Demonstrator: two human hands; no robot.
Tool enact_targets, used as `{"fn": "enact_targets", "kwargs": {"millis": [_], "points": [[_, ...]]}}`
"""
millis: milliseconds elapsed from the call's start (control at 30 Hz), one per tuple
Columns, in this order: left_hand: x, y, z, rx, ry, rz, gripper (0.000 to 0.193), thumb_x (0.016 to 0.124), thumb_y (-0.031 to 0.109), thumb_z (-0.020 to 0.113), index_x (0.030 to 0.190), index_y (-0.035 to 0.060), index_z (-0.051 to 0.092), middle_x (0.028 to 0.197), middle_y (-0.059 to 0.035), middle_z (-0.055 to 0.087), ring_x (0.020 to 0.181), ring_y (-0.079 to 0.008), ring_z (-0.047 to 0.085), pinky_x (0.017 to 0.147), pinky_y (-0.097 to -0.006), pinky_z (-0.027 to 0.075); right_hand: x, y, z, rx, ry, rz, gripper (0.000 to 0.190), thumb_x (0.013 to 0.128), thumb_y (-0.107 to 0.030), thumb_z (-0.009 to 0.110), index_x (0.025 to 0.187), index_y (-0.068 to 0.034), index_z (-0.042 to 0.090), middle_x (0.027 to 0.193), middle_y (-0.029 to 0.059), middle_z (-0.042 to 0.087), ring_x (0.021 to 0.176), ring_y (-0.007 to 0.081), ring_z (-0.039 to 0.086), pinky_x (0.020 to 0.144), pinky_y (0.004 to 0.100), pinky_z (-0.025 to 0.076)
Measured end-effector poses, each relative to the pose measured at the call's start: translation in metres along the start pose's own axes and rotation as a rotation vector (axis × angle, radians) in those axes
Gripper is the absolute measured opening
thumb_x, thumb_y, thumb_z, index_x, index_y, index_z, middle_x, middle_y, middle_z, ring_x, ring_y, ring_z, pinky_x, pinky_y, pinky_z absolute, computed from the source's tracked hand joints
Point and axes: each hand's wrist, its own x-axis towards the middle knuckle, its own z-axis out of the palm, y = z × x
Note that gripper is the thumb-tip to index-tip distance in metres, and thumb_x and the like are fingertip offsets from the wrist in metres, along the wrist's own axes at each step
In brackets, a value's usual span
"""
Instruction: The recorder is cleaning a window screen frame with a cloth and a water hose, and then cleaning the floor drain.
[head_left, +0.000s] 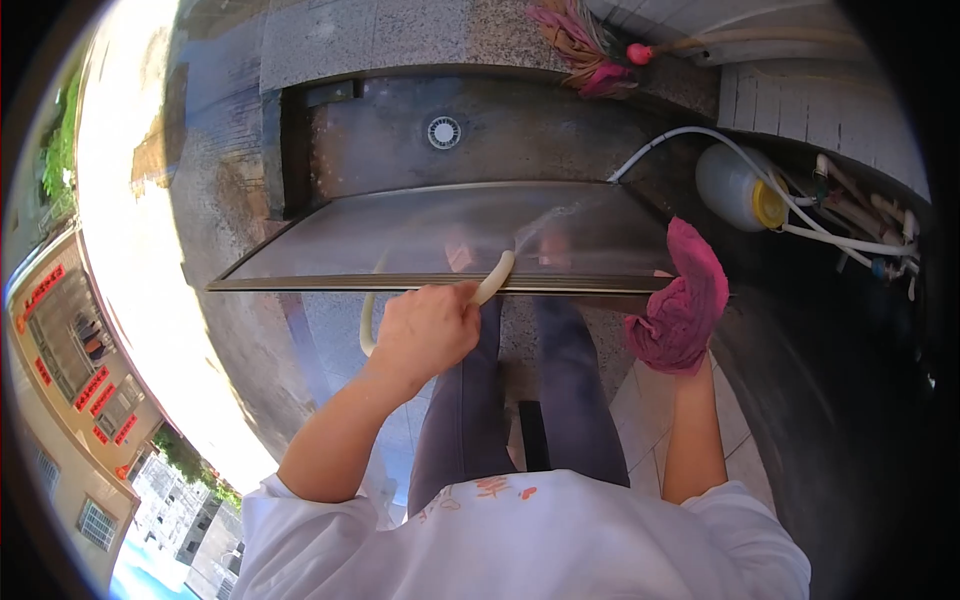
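My left hand (427, 330) grips a pale flexible hose (495, 279) near its end, just on my side of a framed panel's top edge. A thin stream of water (547, 217) leaves the hose and runs across the panel. The framed panel (420, 232) has a dark, glossy, wet surface and a metal rim; it spans the view before my legs. At its right end, a pink cloth (679, 307) covers most of my right hand (694, 369), which holds it against or beside the frame. The cloth hides the fingers.
A round floor drain (443, 133) lies in the wet, sunken floor beyond the panel. A rag mop (581, 52) rests at the upper right. Beside the wall are a translucent jug (739, 187) with a yellow cap, a white hose (694, 131) and several pipes (870, 210).
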Motion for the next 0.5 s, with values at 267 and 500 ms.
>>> {"fn": "enact_targets", "kwargs": {"millis": [267, 500], "points": [[-0.028, -0.102, -0.025, 0.048, 0.166, -0.349, 0.027, 0.085, 0.022, 0.049, 0.102, 0.0122, 0.066, 0.078, -0.0155, 0.066, 0.078, -0.0346, 0.063, 0.072, -0.0449, 0.049, 0.019, -0.052, 0.027, -0.586, -0.12, -0.547, 0.051, 0.057, -0.016, 0.073, 0.101, -0.006, 0.049, 0.079, 0.0029, 0.05, 0.075, 0.0182, 0.052, 0.085, 0.0355, 0.048], [-0.032, -0.085, -0.027, -0.069, 0.093, -0.27, 0.029, 0.085, 0.024, 0.051, 0.107, 0.0135, 0.066, 0.079, -0.015, 0.067, 0.077, -0.0347, 0.063, 0.073, -0.0449, 0.049, 0.019, -0.068, 0.043, -0.459, -0.066, -0.421, 0.057, 0.056, -0.014, 0.074, 0.107, -0.005, 0.05, 0.075, 0.0016, 0.049, 0.073, 0.0147, 0.05, 0.081, 0.0317, 0.047]]}}
